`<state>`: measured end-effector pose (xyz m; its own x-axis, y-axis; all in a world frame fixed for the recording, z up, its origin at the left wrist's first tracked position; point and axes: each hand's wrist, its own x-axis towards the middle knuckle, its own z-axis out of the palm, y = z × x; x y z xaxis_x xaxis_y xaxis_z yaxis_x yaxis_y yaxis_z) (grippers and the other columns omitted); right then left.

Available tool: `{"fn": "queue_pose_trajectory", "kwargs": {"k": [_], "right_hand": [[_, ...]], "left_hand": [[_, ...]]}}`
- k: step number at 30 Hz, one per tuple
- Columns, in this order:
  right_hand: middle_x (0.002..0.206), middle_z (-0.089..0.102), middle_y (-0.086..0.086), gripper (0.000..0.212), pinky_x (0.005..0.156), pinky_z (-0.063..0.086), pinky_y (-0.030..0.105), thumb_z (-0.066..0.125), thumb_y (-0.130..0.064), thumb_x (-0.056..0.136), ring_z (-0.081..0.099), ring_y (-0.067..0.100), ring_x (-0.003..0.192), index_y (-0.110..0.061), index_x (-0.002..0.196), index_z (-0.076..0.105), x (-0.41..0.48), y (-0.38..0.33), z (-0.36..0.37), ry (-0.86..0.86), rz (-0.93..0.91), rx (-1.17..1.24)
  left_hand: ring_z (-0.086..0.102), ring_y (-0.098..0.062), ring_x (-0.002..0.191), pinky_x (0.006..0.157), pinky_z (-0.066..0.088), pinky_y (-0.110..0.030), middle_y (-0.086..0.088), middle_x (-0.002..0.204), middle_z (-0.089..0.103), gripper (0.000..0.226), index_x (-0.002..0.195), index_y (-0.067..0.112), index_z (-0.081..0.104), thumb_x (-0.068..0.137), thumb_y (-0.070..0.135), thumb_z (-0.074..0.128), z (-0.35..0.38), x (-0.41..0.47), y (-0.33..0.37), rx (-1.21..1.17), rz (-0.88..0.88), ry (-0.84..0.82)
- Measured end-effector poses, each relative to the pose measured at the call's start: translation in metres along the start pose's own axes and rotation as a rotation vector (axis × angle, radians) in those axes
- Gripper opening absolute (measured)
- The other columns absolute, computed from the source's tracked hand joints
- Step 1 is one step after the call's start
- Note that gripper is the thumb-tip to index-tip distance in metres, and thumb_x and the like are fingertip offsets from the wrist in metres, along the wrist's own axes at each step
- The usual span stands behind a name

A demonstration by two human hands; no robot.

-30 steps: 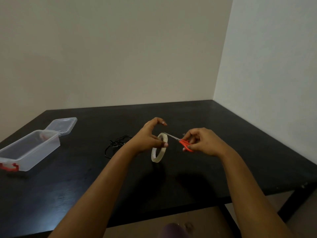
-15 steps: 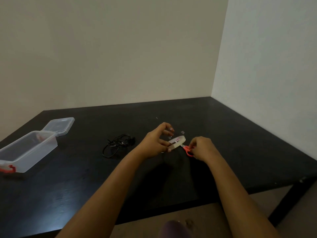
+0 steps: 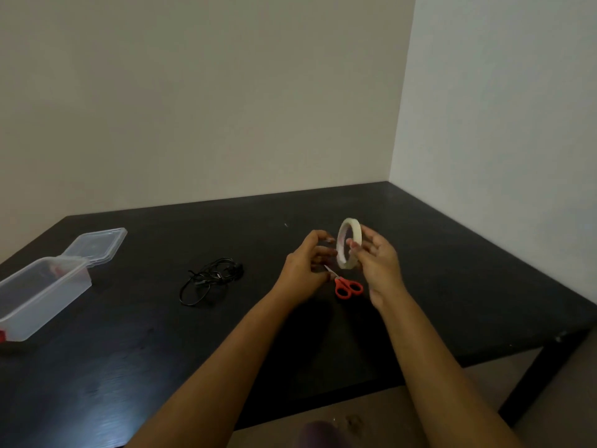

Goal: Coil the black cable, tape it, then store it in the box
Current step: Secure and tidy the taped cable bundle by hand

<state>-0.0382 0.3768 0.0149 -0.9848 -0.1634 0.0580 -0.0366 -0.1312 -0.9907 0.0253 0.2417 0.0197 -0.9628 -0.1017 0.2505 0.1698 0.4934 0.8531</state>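
Note:
The black cable [image 3: 210, 278] lies in a loose, untidy bundle on the black table [image 3: 129, 350], left of my hands. My right hand [image 3: 378, 263] holds the pale tape roll [image 3: 348, 244] upright above the table, fingers around its right rim. The curled fingertips of my left hand [image 3: 307, 266] pinch at the roll's left rim. Just below the roll, between my hands, the red-handled scissors [image 3: 347, 287] lie flat on the table. The clear plastic box [image 3: 42, 292] stands open at the far left.
The box's clear lid [image 3: 97, 244] lies behind it, by the back edge. Walls close off the back and right sides of the table. The table's front edge and a black leg [image 3: 536, 383] show at the lower right.
My right hand has put the scissors down on the table and taken hold of the tape roll. The roll has gone from lying low in my left hand to standing upright, higher up.

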Motion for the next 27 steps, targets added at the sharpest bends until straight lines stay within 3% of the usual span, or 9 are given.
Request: {"fn": "queue_pose_trajectory", "kwargs": {"k": [2, 5, 8, 11, 17, 20, 24, 27], "right_hand": [[0.124, 0.061, -0.002, 0.042, 0.087, 0.049, 0.023, 0.059, -0.009, 0.091, 0.058, 0.010, 0.111, -0.026, 0.130, 0.055, 0.006, 0.002, -0.006, 0.052, -0.220, -0.237], [0.129, 0.060, 0.005, 0.046, 0.100, 0.047, 0.036, 0.060, -0.005, 0.089, 0.054, 0.021, 0.120, -0.026, 0.130, 0.056, 0.019, 0.010, -0.016, 0.089, -0.416, -0.712], [0.129, 0.061, 0.006, 0.045, 0.101, 0.043, 0.037, 0.056, -0.007, 0.092, 0.054, 0.025, 0.120, -0.029, 0.130, 0.057, 0.029, 0.019, -0.021, 0.053, -0.446, -1.062], [0.133, 0.058, 0.004, 0.045, 0.101, 0.043, 0.037, 0.050, -0.007, 0.093, 0.053, 0.025, 0.122, -0.031, 0.131, 0.056, 0.034, 0.028, -0.017, -0.025, -0.378, -1.214], [0.127, 0.060, 0.006, 0.049, 0.094, 0.048, 0.038, 0.050, 0.003, 0.087, 0.056, 0.025, 0.115, -0.025, 0.126, 0.061, 0.032, 0.020, 0.007, -0.019, -0.249, -1.241], [0.123, 0.060, 0.007, 0.041, 0.090, 0.046, 0.037, 0.054, 0.000, 0.087, 0.051, 0.026, 0.116, -0.022, 0.121, 0.064, 0.022, 0.010, 0.039, -0.023, -0.384, -1.208], [0.115, 0.064, 0.004, 0.029, 0.094, 0.046, 0.030, 0.059, -0.009, 0.088, 0.059, 0.019, 0.107, -0.022, 0.112, 0.068, -0.006, 0.005, 0.114, -0.340, -0.532, -0.879], [0.106, 0.065, -0.002, 0.028, 0.089, 0.051, 0.032, 0.067, -0.030, 0.085, 0.061, 0.015, 0.101, -0.026, 0.113, 0.066, -0.027, 0.011, 0.164, -0.468, -0.538, -0.775]], "left_hand": [[0.057, -0.003, 0.103, 0.069, 0.050, -0.010, 0.009, 0.113, 0.058, 0.055, 0.120, 0.032, 0.042, 0.081, 0.000, 0.065, 0.000, 0.002, -0.002, 0.007, -0.004, 0.017], [0.054, -0.006, 0.109, 0.076, 0.047, -0.017, 0.011, 0.119, 0.054, 0.052, 0.121, 0.031, 0.044, 0.082, 0.003, 0.064, -0.004, 0.000, -0.008, 0.016, -0.046, 0.060], [0.051, -0.007, 0.112, 0.086, 0.044, -0.024, 0.010, 0.125, 0.051, 0.052, 0.121, 0.034, 0.043, 0.083, 0.005, 0.064, -0.016, -0.008, -0.017, 0.086, -0.087, 0.123], [0.052, -0.009, 0.107, 0.088, 0.045, -0.027, 0.009, 0.122, 0.051, 0.053, 0.121, 0.036, 0.042, 0.083, 0.005, 0.064, -0.043, -0.024, -0.026, 0.143, -0.105, 0.245], [0.059, -0.014, 0.091, 0.078, 0.046, -0.028, 0.001, 0.104, 0.062, 0.052, 0.122, 0.029, 0.045, 0.085, -0.005, 0.055, -0.124, -0.066, -0.057, 0.171, -0.184, 0.585], [0.057, -0.015, 0.094, 0.076, 0.041, -0.025, -0.001, 0.101, 0.063, 0.055, 0.125, 0.030, 0.042, 0.085, -0.008, 0.050, -0.154, -0.084, -0.074, 0.139, -0.308, 0.654], [0.057, -0.019, 0.097, 0.079, 0.043, -0.030, -0.003, 0.103, 0.063, 0.058, 0.129, 0.032, 0.037, 0.085, -0.003, 0.053, -0.168, -0.096, -0.091, 0.110, -0.453, 0.641], [0.057, -0.020, 0.096, 0.081, 0.046, -0.032, -0.002, 0.105, 0.062, 0.064, 0.132, 0.033, 0.033, 0.082, 0.006, 0.064, -0.166, -0.095, -0.097, 0.120, -0.512, 0.590]]}}
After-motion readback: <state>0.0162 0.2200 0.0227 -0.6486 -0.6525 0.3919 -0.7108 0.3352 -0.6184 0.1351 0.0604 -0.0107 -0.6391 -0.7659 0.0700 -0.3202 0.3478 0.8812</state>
